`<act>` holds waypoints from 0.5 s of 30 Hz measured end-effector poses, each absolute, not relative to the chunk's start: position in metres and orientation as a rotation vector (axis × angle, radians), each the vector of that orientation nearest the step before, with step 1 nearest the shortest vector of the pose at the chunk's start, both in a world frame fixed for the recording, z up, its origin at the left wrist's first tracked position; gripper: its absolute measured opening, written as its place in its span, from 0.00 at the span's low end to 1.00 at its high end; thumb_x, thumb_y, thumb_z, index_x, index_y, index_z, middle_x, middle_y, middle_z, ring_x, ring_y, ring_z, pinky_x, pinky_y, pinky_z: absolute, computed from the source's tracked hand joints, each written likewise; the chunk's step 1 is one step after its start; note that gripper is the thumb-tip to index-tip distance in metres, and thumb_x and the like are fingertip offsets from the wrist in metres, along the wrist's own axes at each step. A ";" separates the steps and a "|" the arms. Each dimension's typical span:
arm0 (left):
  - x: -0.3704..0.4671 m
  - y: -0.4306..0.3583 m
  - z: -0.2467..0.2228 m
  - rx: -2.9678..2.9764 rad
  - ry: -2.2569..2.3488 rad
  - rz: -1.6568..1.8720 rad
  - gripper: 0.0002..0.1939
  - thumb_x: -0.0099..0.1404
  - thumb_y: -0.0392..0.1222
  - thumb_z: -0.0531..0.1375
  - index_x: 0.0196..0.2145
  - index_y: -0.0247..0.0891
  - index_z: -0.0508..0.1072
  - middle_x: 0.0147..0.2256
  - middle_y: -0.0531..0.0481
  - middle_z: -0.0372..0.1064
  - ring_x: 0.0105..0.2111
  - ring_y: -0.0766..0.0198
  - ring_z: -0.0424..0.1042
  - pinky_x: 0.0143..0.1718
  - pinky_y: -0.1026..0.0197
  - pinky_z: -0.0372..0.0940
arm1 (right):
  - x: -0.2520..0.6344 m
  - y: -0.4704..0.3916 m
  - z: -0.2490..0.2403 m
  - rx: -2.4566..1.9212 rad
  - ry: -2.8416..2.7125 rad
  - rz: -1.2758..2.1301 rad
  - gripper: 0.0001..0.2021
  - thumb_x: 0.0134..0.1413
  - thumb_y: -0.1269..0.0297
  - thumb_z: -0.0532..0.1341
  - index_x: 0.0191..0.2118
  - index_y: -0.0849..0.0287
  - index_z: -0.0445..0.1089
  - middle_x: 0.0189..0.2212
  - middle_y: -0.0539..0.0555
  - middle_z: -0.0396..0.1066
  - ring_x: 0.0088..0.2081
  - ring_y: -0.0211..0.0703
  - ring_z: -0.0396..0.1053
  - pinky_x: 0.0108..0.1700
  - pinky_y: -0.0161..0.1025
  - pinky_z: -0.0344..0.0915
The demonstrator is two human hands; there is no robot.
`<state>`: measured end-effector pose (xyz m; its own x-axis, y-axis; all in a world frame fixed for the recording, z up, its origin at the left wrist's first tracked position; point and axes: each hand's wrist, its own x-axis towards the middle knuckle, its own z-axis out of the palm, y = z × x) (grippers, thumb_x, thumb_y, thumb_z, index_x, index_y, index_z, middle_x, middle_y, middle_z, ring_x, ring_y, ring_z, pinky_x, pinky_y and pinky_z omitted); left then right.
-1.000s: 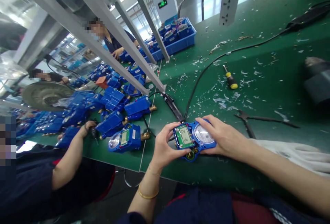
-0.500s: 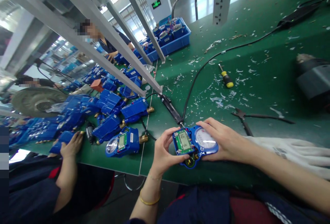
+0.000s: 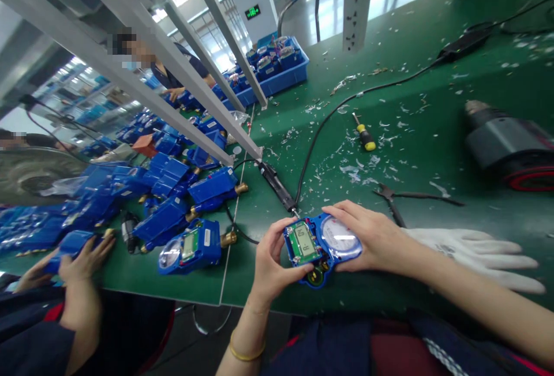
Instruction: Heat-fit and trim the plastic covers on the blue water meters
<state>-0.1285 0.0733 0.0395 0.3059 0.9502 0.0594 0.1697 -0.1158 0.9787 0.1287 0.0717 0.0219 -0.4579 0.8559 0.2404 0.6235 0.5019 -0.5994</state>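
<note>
Because the left hand (image 3: pixel 272 258) grips the display (image 3: pixel 302 239) end and the right hand (image 3: pixel 372 235) the dial (image 3: pixel 340 235) end, the blue meter (image 3: pixel 321 232) sits near the edge of the green bench (image 3: pixel 424 151), apparently so that both faces show.

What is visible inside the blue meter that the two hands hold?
In the meter, a green board bears a display; beside it sits a round dial. Whatever lies beneath the board is covered.

Gap between screwdriver (image 3: pixel 366 137) and power tool (image 3: pixel 506 142), pliers (image 3: pixel 388 194) nearer
</note>
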 end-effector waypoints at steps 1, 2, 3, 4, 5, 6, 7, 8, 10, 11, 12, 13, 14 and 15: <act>-0.123 0.077 0.038 1.565 1.058 0.934 0.40 0.47 0.38 0.75 0.57 0.39 0.67 0.58 0.39 0.67 0.60 0.46 0.66 0.64 0.45 0.60 | 0.132 0.071 0.023 -1.246 -2.225 0.592 0.45 0.45 0.47 0.70 0.65 0.57 0.51 0.56 0.62 0.62 0.53 0.55 0.67 0.54 0.51 0.69; -0.116 0.081 0.038 1.592 1.044 0.915 0.40 0.48 0.38 0.75 0.57 0.39 0.67 0.58 0.39 0.66 0.60 0.46 0.66 0.64 0.45 0.60 | 0.138 0.070 0.026 -1.282 -2.217 0.591 0.46 0.45 0.47 0.70 0.66 0.57 0.51 0.57 0.62 0.61 0.55 0.54 0.66 0.55 0.50 0.69; -0.107 0.087 0.038 1.620 1.025 0.893 0.39 0.48 0.38 0.75 0.57 0.39 0.67 0.58 0.40 0.66 0.60 0.47 0.66 0.64 0.45 0.60 | 0.146 0.070 0.030 -1.317 -2.210 0.591 0.47 0.45 0.46 0.70 0.66 0.56 0.50 0.59 0.62 0.60 0.56 0.54 0.65 0.56 0.50 0.68; -0.098 0.095 0.039 1.644 1.001 0.872 0.39 0.48 0.39 0.75 0.57 0.39 0.67 0.58 0.40 0.66 0.60 0.47 0.66 0.64 0.45 0.60 | 0.159 0.068 0.035 -1.349 -2.200 0.591 0.48 0.45 0.46 0.70 0.67 0.55 0.49 0.60 0.62 0.59 0.58 0.54 0.64 0.58 0.50 0.67; -0.089 0.102 0.041 1.663 0.974 0.853 0.38 0.49 0.39 0.75 0.56 0.39 0.67 0.57 0.40 0.66 0.59 0.47 0.66 0.64 0.45 0.60 | 0.176 0.066 0.042 -1.385 -2.184 0.582 0.47 0.47 0.45 0.69 0.68 0.54 0.48 0.61 0.61 0.58 0.59 0.54 0.63 0.58 0.49 0.67; -0.079 0.110 0.043 1.677 0.947 0.841 0.38 0.49 0.40 0.75 0.56 0.40 0.67 0.57 0.41 0.66 0.59 0.48 0.67 0.64 0.45 0.61 | 0.198 0.063 0.048 -1.436 -2.156 0.545 0.45 0.50 0.44 0.67 0.69 0.53 0.49 0.62 0.61 0.57 0.61 0.54 0.62 0.59 0.49 0.66; -0.070 0.118 0.045 1.690 0.924 0.836 0.38 0.49 0.40 0.75 0.56 0.40 0.67 0.56 0.41 0.67 0.58 0.48 0.67 0.64 0.45 0.61 | 0.225 0.059 0.054 -1.512 -2.116 0.491 0.41 0.54 0.44 0.63 0.69 0.52 0.49 0.63 0.61 0.56 0.62 0.54 0.61 0.60 0.49 0.65; -0.062 0.126 0.047 1.700 0.904 0.834 0.38 0.49 0.41 0.75 0.56 0.40 0.67 0.56 0.41 0.67 0.58 0.48 0.67 0.64 0.45 0.60 | 0.256 0.054 0.059 -1.644 -2.037 0.374 0.34 0.61 0.48 0.58 0.68 0.53 0.52 0.63 0.61 0.56 0.62 0.53 0.61 0.60 0.49 0.64; -0.050 0.141 0.049 1.716 0.862 0.837 0.37 0.49 0.41 0.75 0.55 0.40 0.67 0.56 0.42 0.67 0.58 0.49 0.67 0.64 0.46 0.60 | 0.326 0.043 0.058 -2.046 -1.798 0.036 0.29 0.64 0.56 0.53 0.67 0.62 0.56 0.61 0.67 0.59 0.60 0.57 0.62 0.60 0.52 0.61; -0.047 0.147 0.048 1.717 0.837 0.835 0.37 0.49 0.41 0.75 0.55 0.40 0.67 0.55 0.42 0.67 0.58 0.50 0.68 0.63 0.47 0.61 | 0.360 0.038 0.052 -2.270 -1.699 -0.064 0.33 0.60 0.58 0.56 0.68 0.66 0.56 0.60 0.71 0.60 0.59 0.62 0.63 0.58 0.55 0.62; -0.044 0.152 0.047 1.712 0.812 0.829 0.37 0.49 0.41 0.74 0.55 0.40 0.67 0.55 0.42 0.67 0.57 0.50 0.68 0.62 0.47 0.62 | 0.390 0.035 0.043 -2.432 -1.677 -0.091 0.36 0.54 0.60 0.60 0.66 0.72 0.57 0.58 0.75 0.62 0.58 0.67 0.63 0.56 0.57 0.62; -0.043 0.156 0.045 1.707 0.793 0.820 0.37 0.49 0.41 0.74 0.55 0.40 0.66 0.55 0.42 0.67 0.57 0.51 0.68 0.61 0.48 0.63 | 0.415 0.034 0.030 -2.552 -1.688 -0.065 0.37 0.51 0.62 0.62 0.64 0.77 0.59 0.55 0.79 0.63 0.55 0.69 0.65 0.53 0.58 0.63; -0.044 0.158 0.043 1.713 0.780 0.813 0.37 0.50 0.41 0.74 0.56 0.41 0.66 0.55 0.42 0.66 0.57 0.51 0.68 0.61 0.49 0.63 | 0.433 0.034 0.017 -2.578 -1.713 -0.012 0.35 0.48 0.64 0.63 0.61 0.80 0.62 0.53 0.81 0.66 0.52 0.68 0.67 0.52 0.57 0.63; -0.044 0.160 0.041 1.740 0.774 0.811 0.37 0.51 0.42 0.74 0.56 0.41 0.65 0.55 0.42 0.66 0.58 0.51 0.67 0.61 0.48 0.63 | 0.445 0.036 0.004 -2.563 -1.762 0.040 0.34 0.47 0.67 0.63 0.61 0.79 0.64 0.51 0.78 0.68 0.50 0.63 0.69 0.52 0.53 0.64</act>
